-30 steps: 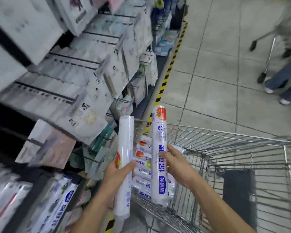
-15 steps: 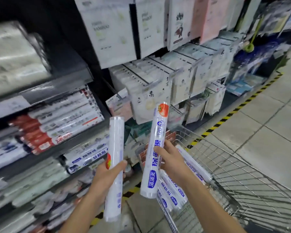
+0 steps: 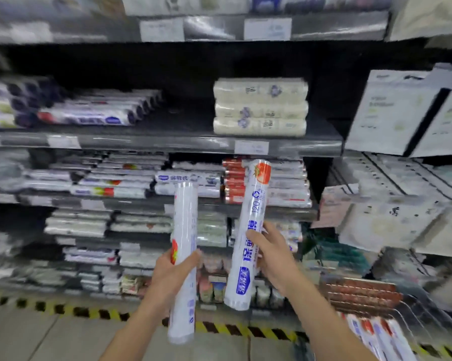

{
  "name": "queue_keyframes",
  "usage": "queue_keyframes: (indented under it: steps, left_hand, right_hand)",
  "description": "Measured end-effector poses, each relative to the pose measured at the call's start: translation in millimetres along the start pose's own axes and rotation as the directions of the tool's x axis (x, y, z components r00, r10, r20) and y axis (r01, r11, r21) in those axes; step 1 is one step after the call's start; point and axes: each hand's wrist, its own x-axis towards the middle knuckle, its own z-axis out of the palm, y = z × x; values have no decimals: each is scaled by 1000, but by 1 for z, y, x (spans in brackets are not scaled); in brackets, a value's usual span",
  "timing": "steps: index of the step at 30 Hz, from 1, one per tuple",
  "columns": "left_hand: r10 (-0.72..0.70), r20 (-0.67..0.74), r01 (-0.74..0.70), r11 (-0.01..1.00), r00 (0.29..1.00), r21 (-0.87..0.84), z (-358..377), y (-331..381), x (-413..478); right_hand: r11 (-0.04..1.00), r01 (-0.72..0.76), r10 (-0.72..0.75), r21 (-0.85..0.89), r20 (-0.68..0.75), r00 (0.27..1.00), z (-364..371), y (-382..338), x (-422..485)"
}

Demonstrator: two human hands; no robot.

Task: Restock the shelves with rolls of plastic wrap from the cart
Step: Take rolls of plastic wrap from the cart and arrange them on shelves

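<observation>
I hold two white rolls of plastic wrap upright in front of the shelves. My left hand (image 3: 174, 273) grips the plainer roll (image 3: 184, 222) near its middle. My right hand (image 3: 273, 254) grips the roll with blue lettering and a red fruit picture (image 3: 253, 212), held a little higher and tilted right. The cart (image 3: 402, 327) shows at the lower right corner, with several more rolls (image 3: 373, 334) lying in it. The shelves (image 3: 167, 142) facing me carry stacked rolls and boxes of wrap.
White stacked packs (image 3: 260, 106) sit on the upper middle shelf, with a dark gap left of them. Hanging white packets (image 3: 402, 113) fill the rack at right. A yellow-black floor stripe (image 3: 89, 312) runs along the shelf base. The view is blurred.
My view has swung left from the cart and aisle to face the shelves head-on. Both hands kept their rolls upright and carried them from above the cart toward the shelves.
</observation>
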Motion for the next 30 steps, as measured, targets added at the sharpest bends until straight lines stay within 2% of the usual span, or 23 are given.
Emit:
queue_keyframes:
  steps: [5, 16, 23, 30]
  left_hand:
    - [23, -168, -42, 993, 985, -109, -124, -7, -16]
    - [96, -460, -178, 974, 883, -139, -361, -21, -66]
    - [118, -550, -238, 960, 827, -151, -439, -25, -53]
    - [109, -558, -235, 959, 823, -159, -475, -4, 23]
  right_hand:
    - [1000, 2, 2, -26, 166, 986, 123, 6, 9]
    - [997, 58, -32, -48, 435, 900, 371, 23, 5]
    - [997, 2, 40, -81, 514, 857, 457, 31, 23]
    - [997, 26, 21, -80, 536, 844, 510, 26, 86]
